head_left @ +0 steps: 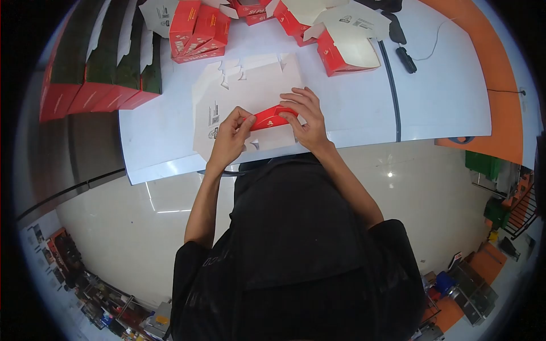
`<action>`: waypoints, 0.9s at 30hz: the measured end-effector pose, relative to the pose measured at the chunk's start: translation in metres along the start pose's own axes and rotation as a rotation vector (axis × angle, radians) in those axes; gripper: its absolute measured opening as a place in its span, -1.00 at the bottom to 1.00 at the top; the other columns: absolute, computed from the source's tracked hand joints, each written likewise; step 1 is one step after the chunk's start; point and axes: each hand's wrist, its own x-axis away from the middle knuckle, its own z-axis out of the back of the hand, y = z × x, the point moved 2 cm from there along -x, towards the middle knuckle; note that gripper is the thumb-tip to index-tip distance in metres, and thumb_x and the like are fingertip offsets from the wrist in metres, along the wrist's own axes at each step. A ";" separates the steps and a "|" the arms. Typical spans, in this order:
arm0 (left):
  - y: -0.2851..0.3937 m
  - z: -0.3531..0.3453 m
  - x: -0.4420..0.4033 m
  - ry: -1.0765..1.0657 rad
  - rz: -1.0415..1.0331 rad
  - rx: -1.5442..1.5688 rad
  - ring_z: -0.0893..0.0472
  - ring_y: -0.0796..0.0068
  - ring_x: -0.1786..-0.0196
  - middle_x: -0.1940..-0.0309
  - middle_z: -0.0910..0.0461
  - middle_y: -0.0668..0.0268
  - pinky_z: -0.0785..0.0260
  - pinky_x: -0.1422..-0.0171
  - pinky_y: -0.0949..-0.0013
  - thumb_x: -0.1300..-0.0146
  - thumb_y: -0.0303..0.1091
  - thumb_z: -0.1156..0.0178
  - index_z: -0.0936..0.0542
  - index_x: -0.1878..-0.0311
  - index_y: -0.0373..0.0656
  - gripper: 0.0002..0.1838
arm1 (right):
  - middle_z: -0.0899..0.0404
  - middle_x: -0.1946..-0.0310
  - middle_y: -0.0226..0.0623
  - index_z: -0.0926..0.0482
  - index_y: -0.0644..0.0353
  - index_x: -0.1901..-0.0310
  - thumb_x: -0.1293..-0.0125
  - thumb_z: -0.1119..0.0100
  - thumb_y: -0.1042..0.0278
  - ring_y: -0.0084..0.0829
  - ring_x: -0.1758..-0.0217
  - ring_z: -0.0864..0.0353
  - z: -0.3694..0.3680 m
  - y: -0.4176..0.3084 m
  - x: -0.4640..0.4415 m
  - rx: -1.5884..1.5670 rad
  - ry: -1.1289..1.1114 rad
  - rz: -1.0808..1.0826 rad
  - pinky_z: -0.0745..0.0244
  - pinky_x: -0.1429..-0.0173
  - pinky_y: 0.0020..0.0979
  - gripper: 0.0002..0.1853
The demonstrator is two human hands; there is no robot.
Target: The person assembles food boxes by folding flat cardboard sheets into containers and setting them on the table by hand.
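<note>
Left hand [229, 136], right hand [310, 122] pinched narrow red cardboard piece [266, 118] | white printed cardboard sheet [263, 85] beneath lay mostly flat, unformed | red-white cardboard boxes [335, 58] stood formed

Black corded object [405, 59], orange panel [503, 68], pale floor [136, 238] (shiny, catching glare)

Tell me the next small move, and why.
Probably have the right hand press the fold in the red cardboard piece: its thumb and fingers are already at one end, while the left hand pinches the other, over the white cardboard sheet.
</note>
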 end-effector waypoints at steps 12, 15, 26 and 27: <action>0.055 0.014 0.027 0.277 -0.695 -0.683 -0.72 0.14 0.11 0.21 -0.71 0.05 -0.53 -0.06 0.22 -0.41 -0.52 -0.34 -0.67 0.14 -0.31 -0.94 | -0.71 0.05 -0.21 -0.74 0.25 -0.04 -0.47 -0.27 0.47 -0.17 -0.14 -0.61 -0.017 0.003 0.024 -0.031 -0.066 -0.270 -0.44 -0.37 -0.10 -0.81; 0.012 0.034 0.076 0.096 -0.653 -0.470 -0.69 0.14 -0.07 0.09 -0.70 0.08 -0.52 -0.17 0.20 -0.41 -0.56 -0.27 -0.67 0.07 -0.32 -0.91 | -0.71 0.16 -0.17 -0.75 0.26 0.00 -0.47 -0.29 0.38 -0.16 -0.02 -0.62 -0.011 -0.005 0.024 -0.192 0.113 -0.333 -0.52 -0.18 -0.17 -0.81; -0.010 0.032 0.002 0.302 -0.430 -0.226 -0.36 0.08 -0.55 -0.65 -0.06 -0.05 -0.42 -0.51 0.06 -0.69 -0.33 0.07 -0.23 -0.62 -0.18 -0.48 | -0.74 0.25 -0.16 -0.80 0.25 0.00 -0.40 -0.41 0.41 -0.26 0.11 -0.62 -0.042 -0.025 0.019 -0.302 0.083 -0.387 -0.55 0.00 -0.26 -0.79; -0.001 0.031 -0.005 0.333 -0.417 -0.407 -0.45 0.07 -0.49 -0.61 -0.16 -0.07 -0.51 -0.42 0.13 -0.65 -0.40 -0.03 -0.41 -0.54 -0.21 -0.54 | -0.74 0.26 -0.16 -0.80 0.25 0.00 -0.40 -0.41 0.40 -0.25 0.12 -0.62 -0.040 -0.024 0.017 -0.279 0.069 -0.397 -0.54 0.00 -0.25 -0.79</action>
